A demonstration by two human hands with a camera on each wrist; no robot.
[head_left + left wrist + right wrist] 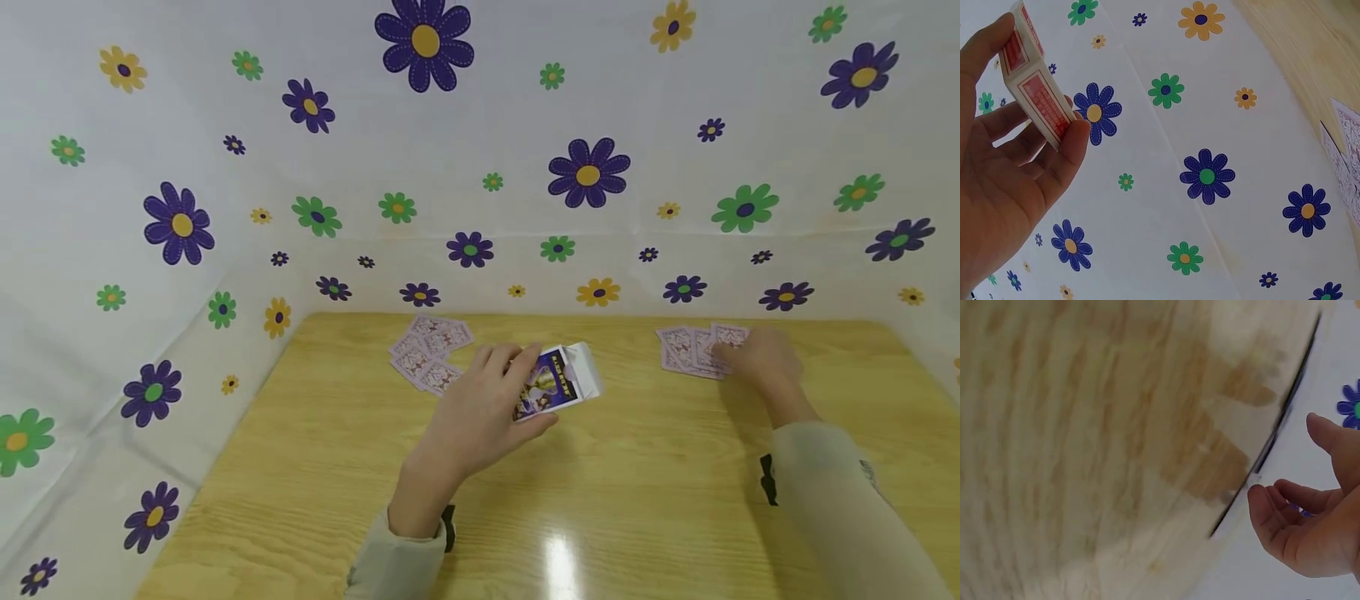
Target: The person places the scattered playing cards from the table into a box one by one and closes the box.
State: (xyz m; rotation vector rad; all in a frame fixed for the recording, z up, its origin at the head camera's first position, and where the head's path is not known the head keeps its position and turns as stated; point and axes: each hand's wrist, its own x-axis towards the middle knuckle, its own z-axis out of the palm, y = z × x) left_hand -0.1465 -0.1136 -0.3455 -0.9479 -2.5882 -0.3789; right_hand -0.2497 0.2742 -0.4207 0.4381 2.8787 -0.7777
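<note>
Left hand [480, 408] grips card box [558, 379]; right hand [753, 358] seemingly touches cards [686, 348]

Pale beige long sleeves [840, 500], black wrist straps [766, 479]

Under my hands the table [637, 500] looks like pale wood with a clear grain, smooth and glossy enough to throw back a bright glare just in front of me. The box [558, 382] in my left hand [480, 412] looks like printed card with a slight sheen; from the left wrist its red-printed faces [1035, 94] look matt. The cards [430, 352] beyond that hand and those [693, 348] under my right hand [753, 360] seem thin paper. The flowered backdrop [480, 150] looks like smooth, creased sheeting.
</note>
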